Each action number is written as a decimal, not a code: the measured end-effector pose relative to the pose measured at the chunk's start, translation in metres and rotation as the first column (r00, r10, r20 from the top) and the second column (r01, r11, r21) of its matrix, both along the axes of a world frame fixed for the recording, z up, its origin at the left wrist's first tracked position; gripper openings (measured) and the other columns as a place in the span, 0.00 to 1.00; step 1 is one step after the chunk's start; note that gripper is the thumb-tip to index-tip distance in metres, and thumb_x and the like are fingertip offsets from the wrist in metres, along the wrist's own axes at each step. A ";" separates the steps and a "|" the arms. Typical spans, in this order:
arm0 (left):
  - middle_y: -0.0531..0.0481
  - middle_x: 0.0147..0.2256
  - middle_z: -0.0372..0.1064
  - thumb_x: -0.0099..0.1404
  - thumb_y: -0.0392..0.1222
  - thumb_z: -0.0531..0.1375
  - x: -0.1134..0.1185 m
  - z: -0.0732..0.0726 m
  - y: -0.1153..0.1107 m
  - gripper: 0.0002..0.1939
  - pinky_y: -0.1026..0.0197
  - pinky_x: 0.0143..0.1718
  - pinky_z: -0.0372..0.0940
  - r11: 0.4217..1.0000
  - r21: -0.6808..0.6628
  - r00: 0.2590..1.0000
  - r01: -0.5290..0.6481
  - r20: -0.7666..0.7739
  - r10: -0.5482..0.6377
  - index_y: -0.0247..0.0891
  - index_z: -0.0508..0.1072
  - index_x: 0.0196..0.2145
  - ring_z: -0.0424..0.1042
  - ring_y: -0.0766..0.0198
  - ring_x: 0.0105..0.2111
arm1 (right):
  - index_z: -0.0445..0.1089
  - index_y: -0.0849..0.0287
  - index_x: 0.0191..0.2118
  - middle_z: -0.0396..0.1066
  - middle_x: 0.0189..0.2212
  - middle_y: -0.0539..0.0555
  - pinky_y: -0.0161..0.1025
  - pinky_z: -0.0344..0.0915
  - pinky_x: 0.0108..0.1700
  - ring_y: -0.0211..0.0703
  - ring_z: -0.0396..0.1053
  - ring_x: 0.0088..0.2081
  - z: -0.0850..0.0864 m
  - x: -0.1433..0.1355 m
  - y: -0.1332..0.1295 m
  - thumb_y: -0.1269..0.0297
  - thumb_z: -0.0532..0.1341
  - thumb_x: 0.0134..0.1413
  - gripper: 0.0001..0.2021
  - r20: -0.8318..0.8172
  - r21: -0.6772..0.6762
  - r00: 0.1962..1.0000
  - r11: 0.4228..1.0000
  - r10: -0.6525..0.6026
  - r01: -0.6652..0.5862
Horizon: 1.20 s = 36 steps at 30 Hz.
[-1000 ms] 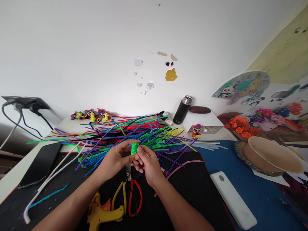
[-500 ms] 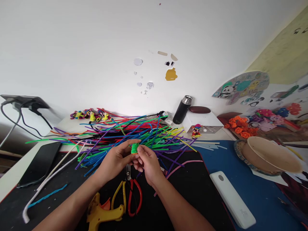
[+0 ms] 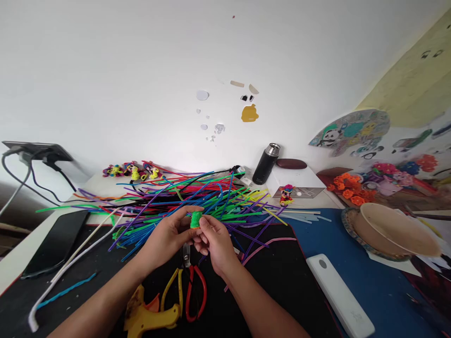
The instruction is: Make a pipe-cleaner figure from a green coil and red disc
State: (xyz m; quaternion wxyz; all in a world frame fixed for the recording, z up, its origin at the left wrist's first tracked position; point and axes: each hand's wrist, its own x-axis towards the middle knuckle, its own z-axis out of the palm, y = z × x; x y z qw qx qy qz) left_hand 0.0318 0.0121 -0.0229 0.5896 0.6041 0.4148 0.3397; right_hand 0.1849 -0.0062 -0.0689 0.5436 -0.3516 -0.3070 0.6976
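Between both hands is a small green coil of wound pipe cleaner [image 3: 196,219], with a trace of orange at its lower edge. My left hand [image 3: 171,234] pinches it from the left, forefinger over the top and thumb below. From the right, my right hand [image 3: 217,239] grips it between thumb and curled fingers. Behind the hands spreads a heap of pipe cleaners [image 3: 169,197] in many colours. Below them on the black mat [image 3: 275,281] lie red-handled pliers [image 3: 196,293], a yellow-handled tool [image 3: 172,288] and a yellow glue gun [image 3: 151,317].
A black phone [image 3: 56,241] and white pipe cleaners lie on the left. At the back stand a black flask [image 3: 266,164], a white box [image 3: 299,180] and a small figure [image 3: 287,195]. On the right are a white power bank [image 3: 340,295] and a beige bowl [image 3: 398,230].
The view has shifted slightly, so the whole scene sits a little lower. The green coil is turned a bit more upright, with less orange showing. Both hands keep their hold.
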 end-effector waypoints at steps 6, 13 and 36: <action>0.50 0.34 0.83 0.68 0.48 0.68 -0.005 0.006 0.006 0.28 0.56 0.35 0.76 0.998 -0.030 0.998 0.060 -0.007 -0.061 0.39 0.69 0.62 0.84 0.53 0.31 | 0.69 0.57 0.31 0.60 0.19 0.42 0.29 0.45 0.16 0.33 0.63 0.18 0.002 0.000 -0.001 0.36 0.75 0.52 0.28 -0.006 0.027 1.000 1.000 0.011 -0.011; 0.51 0.34 0.84 0.68 0.47 0.64 -0.011 0.026 0.002 0.28 0.55 0.38 0.74 0.992 0.073 0.972 0.099 -0.219 -0.081 0.39 0.71 0.64 0.83 0.53 0.34 | 0.68 0.56 0.33 0.61 0.18 0.41 0.29 0.45 0.17 0.31 0.59 0.16 0.007 -0.002 -0.005 0.36 0.77 0.49 0.29 -0.031 0.013 0.998 0.999 0.047 -0.046; 0.50 0.33 0.82 0.68 0.55 0.63 -0.022 0.063 -0.024 0.31 0.58 0.35 0.72 0.977 0.192 0.876 0.097 -0.483 0.008 0.41 0.73 0.66 0.80 0.53 0.34 | 0.69 0.57 0.32 0.61 0.18 0.41 0.30 0.45 0.17 0.30 0.57 0.16 0.015 -0.014 -0.017 0.34 0.76 0.47 0.30 -0.106 0.057 0.982 0.987 0.158 -0.152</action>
